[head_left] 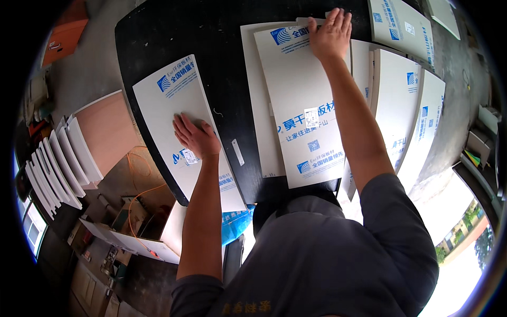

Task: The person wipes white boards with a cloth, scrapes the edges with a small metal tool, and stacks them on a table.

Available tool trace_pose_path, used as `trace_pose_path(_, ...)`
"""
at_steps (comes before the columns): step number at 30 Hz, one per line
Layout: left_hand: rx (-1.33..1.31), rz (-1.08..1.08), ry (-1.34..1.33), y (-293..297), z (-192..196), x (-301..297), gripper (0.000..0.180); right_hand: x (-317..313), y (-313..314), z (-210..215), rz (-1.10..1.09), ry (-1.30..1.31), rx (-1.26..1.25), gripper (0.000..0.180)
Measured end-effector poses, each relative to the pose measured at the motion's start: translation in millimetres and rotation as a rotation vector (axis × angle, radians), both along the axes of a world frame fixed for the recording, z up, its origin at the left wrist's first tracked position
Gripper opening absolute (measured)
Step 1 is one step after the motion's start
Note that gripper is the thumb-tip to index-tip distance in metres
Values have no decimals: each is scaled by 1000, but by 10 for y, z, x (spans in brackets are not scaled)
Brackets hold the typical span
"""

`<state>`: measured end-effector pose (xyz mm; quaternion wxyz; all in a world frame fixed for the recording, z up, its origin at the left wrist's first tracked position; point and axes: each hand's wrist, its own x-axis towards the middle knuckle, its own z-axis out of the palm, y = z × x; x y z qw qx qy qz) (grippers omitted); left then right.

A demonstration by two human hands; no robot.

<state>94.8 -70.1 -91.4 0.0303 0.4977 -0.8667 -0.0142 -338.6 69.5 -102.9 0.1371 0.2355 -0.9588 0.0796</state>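
Observation:
My left hand (196, 136) lies flat, fingers spread, on a long white board (169, 113) with blue print, near its small label. This board rests at the left side of a black table (224, 79) and its near end passes the table's front edge. My right hand (331, 36) reaches forward with fingers extended, resting at the far right corner of a wider white printed board (296, 100). Beneath that one another pale board (253, 79) shows along its left side. Between the two groups a small light strip (238, 152) lies on the black surface.
More white boards (396, 100) lie to the right, overlapping, with another board (404, 29) at the far right. A stack of panels (63, 164) stands at left, near an orange cord (132, 211), an open wooden box (142, 238) and an orange cabinet (64, 33).

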Motion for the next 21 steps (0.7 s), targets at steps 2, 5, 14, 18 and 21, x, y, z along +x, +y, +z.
trace_pose_path(2,-39,-7,34,-37,-64,-36,67,330,-278,163,121,-5,194,84)
trace_pose_path(5,-73,-31,68,-48,-78,50,67,375,-261,96,302,-90,-150,62)
trace_pose_path(14,-42,0,83,-39,-34,-46,68,1201,383,475,705,-362,-51,68)
trace_pose_path(18,-48,2,64,-60,-49,-32,68,1316,-292,378,639,-218,129,74)
trace_pose_path(21,-29,21,87,-48,-75,-40,67,1184,-869,289,631,-65,180,74)
